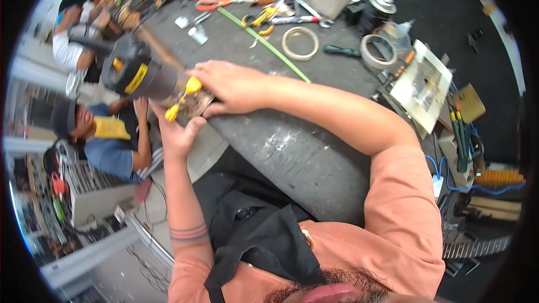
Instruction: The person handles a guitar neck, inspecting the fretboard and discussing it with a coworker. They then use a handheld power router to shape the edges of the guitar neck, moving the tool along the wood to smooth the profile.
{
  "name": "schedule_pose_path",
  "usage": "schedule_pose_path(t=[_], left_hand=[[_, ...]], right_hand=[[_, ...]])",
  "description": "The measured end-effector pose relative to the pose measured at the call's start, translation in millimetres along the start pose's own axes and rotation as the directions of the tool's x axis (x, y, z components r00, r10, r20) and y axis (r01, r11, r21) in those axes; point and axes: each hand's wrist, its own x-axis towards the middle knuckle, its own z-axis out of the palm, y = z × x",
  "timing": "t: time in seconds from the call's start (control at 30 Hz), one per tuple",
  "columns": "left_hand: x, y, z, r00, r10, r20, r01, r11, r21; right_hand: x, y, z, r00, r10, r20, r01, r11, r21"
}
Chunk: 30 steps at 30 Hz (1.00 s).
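A black trim router (135,76) with a yellow label and yellow knobs is at the left edge of the workbench, its body tilted toward the upper left. My left hand (178,133) grips its base from the near side, thumb up and most fingers hidden behind the tool. My right hand (233,87) is closed over the other side of the base, fingers curled toward the tool. Between my thumbs a brownish patch of the base or workpiece shows, too blurred to make out. The router's bit is hidden.
Across the dark workbench (292,151) lie orange-handled scissors (216,0), a green strip (264,42), tape rolls (300,43), a screwdriver (341,51), wrenches and a spray can (382,4). Two people sit to the left, one in a blue shirt (109,148) close to the router.
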Motion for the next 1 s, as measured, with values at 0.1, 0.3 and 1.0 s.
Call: schedule_pose_path(t=[0.1,0.3,1.0], left_hand=[[3.3,-8.5,6.8,0.979,-0.202,0.037,0.202,0.979,0.013],[7.6,7.4,9.1,0.997,-0.067,0.047,0.062,0.992,0.106],[1.8,3.1,15.2,0.996,-0.081,0.031,0.072,0.968,0.24]], right_hand=[[-3.1,4.8,2.9,1.0,0.0,-0.006,-0.001,0.998,-0.059],[-4.7,6.1,10.3,1.0,0.006,0.006,-0.006,0.997,-0.083],[-0.4,11.7,9.0,1.0,-0.026,-0.004,0.026,0.998,0.049]])
